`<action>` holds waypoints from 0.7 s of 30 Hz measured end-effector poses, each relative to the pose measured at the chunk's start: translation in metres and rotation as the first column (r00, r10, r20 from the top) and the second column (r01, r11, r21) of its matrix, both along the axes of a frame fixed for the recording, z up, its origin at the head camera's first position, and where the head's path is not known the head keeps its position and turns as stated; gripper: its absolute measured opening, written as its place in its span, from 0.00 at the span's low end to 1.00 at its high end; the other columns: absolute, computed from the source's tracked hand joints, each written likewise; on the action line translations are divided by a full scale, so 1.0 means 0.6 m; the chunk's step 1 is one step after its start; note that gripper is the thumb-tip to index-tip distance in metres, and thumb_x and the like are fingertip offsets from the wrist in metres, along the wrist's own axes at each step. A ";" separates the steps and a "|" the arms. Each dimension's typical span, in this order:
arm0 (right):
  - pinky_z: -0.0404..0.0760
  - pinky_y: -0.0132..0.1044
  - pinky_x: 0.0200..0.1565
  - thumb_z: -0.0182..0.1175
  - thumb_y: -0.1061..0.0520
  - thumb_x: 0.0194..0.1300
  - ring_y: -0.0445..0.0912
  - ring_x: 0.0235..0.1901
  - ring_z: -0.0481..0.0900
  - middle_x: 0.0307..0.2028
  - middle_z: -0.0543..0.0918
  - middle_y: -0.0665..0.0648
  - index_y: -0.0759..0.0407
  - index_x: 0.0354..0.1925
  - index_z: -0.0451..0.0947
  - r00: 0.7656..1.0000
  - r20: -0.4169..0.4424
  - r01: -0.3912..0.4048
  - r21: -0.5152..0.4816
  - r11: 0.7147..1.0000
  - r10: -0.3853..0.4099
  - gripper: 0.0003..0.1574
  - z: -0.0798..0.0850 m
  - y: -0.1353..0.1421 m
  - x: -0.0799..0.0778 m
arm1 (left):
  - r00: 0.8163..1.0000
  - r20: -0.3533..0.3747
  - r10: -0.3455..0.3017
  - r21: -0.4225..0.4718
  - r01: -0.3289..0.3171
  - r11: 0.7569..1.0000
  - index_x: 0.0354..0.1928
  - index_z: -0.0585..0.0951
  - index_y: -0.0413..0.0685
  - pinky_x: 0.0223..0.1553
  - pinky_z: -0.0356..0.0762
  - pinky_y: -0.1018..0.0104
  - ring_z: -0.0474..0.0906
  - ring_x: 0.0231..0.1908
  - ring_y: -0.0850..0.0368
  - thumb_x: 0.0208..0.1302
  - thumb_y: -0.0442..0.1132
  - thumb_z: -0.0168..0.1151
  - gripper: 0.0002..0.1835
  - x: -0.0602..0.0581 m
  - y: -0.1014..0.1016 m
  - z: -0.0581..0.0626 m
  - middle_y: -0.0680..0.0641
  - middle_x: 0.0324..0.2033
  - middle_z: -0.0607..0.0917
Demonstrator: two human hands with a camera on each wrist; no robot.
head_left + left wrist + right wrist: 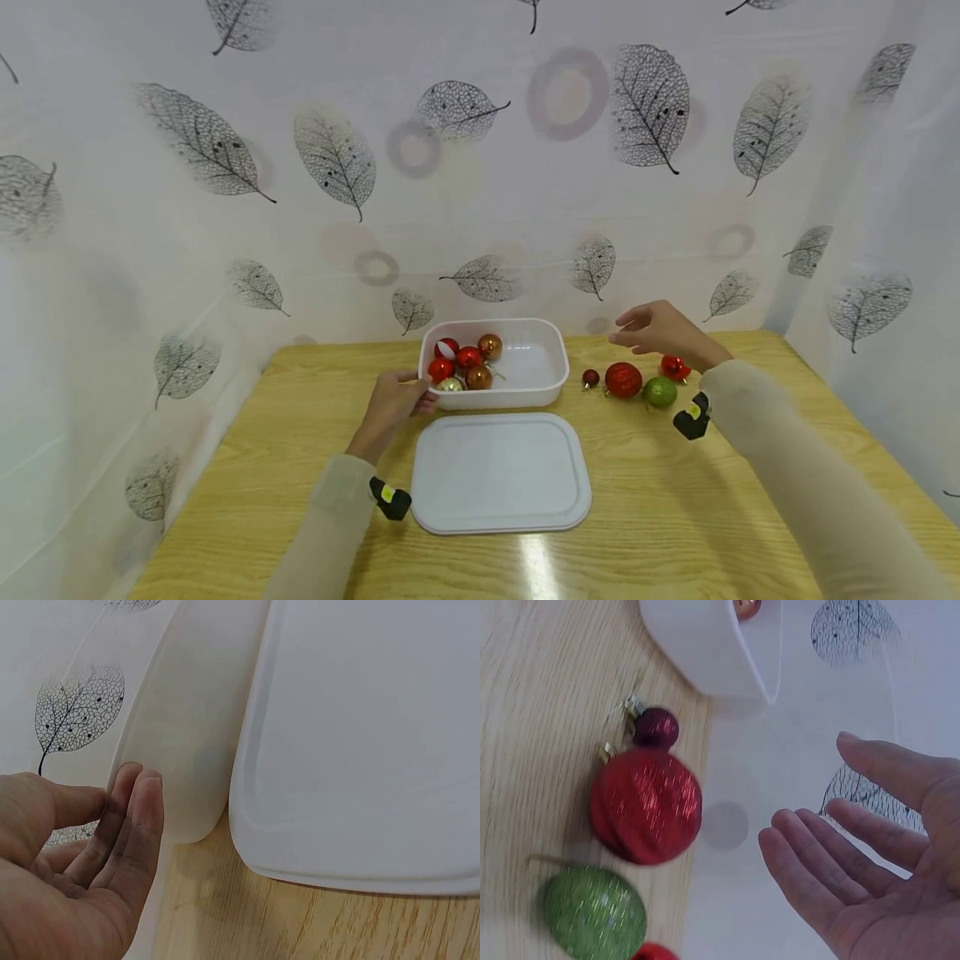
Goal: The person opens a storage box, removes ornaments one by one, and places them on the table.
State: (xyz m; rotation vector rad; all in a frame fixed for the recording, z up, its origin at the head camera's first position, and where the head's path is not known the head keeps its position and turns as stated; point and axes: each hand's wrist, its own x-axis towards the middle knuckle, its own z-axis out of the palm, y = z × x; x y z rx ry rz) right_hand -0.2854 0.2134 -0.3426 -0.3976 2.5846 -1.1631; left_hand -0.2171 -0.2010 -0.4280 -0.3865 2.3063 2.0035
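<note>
A white plastic box (pixel 504 401) stands near the back of the table with several Christmas baubles in its left half, among them a red bauble (pixel 470 357) and a copper bauble (pixel 491 346). My left hand (pixel 396 395) pinches the box's left rim between thumb and fingers, as the left wrist view also shows. To the right of the box, my right hand (pixel 662 331) hovers with loosely bent fingers, holding nothing. Below it lie a small dark red bauble (pixel 656 728), a large red bauble (pixel 646 806), a green glitter bauble (pixel 595 913) and another red bauble (pixel 674 367).
In front of the box, a white lid (pixel 501 475) lies flat on the wooden table (pixel 300 467). Behind the table hangs a pale curtain (pixel 480 200) printed with leaves.
</note>
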 end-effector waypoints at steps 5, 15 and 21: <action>0.86 0.48 0.53 0.65 0.52 0.71 0.57 0.49 0.84 0.57 0.79 0.71 0.73 0.63 0.72 1.000 -0.003 -0.029 -0.043 0.999 0.029 0.33 0.002 -0.041 -0.003 | 1.000 -0.005 -0.002 0.000 0.002 1.000 0.61 0.74 0.24 0.35 0.90 0.62 0.86 0.26 0.55 0.74 0.33 0.59 0.21 0.000 0.000 0.000 0.39 0.30 0.87; 0.87 0.47 0.51 0.68 0.55 0.67 0.62 0.50 0.83 0.54 0.81 0.70 0.73 0.61 0.74 0.998 0.016 -0.064 -0.066 0.996 0.065 0.32 -0.011 -0.116 -0.010 | 1.000 0.010 0.003 -0.018 -0.003 1.000 0.62 0.75 0.26 0.36 0.90 0.62 0.86 0.26 0.55 0.74 0.34 0.59 0.21 0.000 0.000 0.001 0.39 0.31 0.88; 0.86 0.52 0.53 0.69 0.56 0.67 0.61 0.50 0.83 0.52 0.83 0.69 0.72 0.60 0.76 0.994 0.023 -0.100 -0.084 0.991 0.102 0.30 -0.020 -0.156 -0.006 | 1.000 0.006 0.002 -0.007 -0.002 1.000 0.61 0.75 0.25 0.33 0.89 0.64 0.86 0.25 0.56 0.74 0.33 0.59 0.20 -0.001 0.000 0.000 0.39 0.30 0.87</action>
